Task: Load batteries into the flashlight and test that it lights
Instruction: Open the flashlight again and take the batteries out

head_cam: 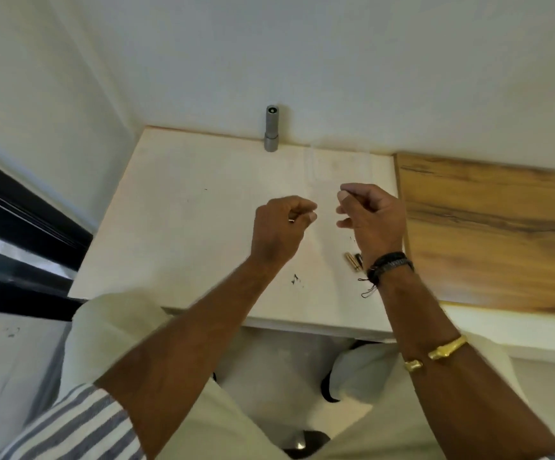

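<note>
Both grips, left hand (pixel 281 224) and right hand (pixel 370 214), half-curled and empty; my wrist risks knocking the batteries (pixel 353 260) off the desk (pixel 186 210).

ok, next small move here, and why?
Probably reach the left hand forward for the flashlight: it stands untouched by the wall, the batteries lie loose under the right hand, and neither hand clearly holds anything.

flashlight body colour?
Silver-grey metal flashlight, standing upright against the wall at the table's far edge; head view.
</note>
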`<action>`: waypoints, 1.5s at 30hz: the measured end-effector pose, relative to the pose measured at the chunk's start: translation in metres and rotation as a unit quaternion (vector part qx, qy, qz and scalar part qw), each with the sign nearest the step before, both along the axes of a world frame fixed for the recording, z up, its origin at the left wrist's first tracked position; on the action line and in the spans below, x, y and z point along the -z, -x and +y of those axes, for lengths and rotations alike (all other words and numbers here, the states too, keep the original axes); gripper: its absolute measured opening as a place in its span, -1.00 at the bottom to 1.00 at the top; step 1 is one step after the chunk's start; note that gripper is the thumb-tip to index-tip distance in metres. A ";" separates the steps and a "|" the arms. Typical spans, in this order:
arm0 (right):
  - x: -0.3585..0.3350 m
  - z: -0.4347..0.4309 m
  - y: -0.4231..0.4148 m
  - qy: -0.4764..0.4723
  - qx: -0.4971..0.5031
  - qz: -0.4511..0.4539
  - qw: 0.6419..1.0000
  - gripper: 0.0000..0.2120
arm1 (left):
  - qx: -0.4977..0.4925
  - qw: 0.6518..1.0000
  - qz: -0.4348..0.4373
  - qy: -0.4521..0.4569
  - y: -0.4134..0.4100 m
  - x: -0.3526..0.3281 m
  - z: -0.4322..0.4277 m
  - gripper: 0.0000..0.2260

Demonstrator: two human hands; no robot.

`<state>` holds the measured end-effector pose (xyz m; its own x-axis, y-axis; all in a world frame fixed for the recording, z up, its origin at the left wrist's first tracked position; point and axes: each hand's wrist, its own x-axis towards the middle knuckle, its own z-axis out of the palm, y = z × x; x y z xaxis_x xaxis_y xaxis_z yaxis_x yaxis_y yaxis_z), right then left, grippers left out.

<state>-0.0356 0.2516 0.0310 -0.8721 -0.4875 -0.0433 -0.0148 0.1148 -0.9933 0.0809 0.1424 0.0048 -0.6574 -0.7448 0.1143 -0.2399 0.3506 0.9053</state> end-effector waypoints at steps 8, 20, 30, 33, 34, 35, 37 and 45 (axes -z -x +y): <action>0.027 0.082 0.010 -0.152 0.033 0.014 0.988 -0.84 | 0.164 0.965 -0.175 0.105 0.005 0.007 0.057 -0.74; 0.057 0.080 -0.002 -0.386 -0.003 0.156 0.909 -0.77 | 0.254 0.877 -0.288 0.287 0.028 0.030 0.063 -0.80; 0.053 0.072 -0.001 -0.410 -0.069 0.147 0.897 -0.78 | 0.243 0.880 -0.277 0.299 0.021 0.039 0.057 -0.81; 0.052 0.071 -0.002 -0.417 -0.091 0.157 0.890 -0.76 | 0.233 0.881 -0.271 0.310 0.014 0.042 0.056 -0.82; 0.052 0.071 -0.002 -0.424 -0.098 0.161 0.886 -0.78 | 0.226 0.884 -0.269 0.308 0.013 0.043 0.055 -0.81; 0.051 0.070 -0.003 -0.431 -0.104 0.166 0.881 -0.82 | 0.219 0.887 -0.268 0.305 0.011 0.043 0.054 -0.81; 0.052 0.067 -0.007 -0.449 -0.112 0.179 0.868 -0.88 | 0.214 0.892 -0.264 0.299 0.007 0.045 0.053 -0.80; 0.051 0.063 -0.013 -0.470 -0.106 0.217 0.849 -0.90 | 0.221 0.898 -0.245 0.290 0.002 0.047 0.049 -0.79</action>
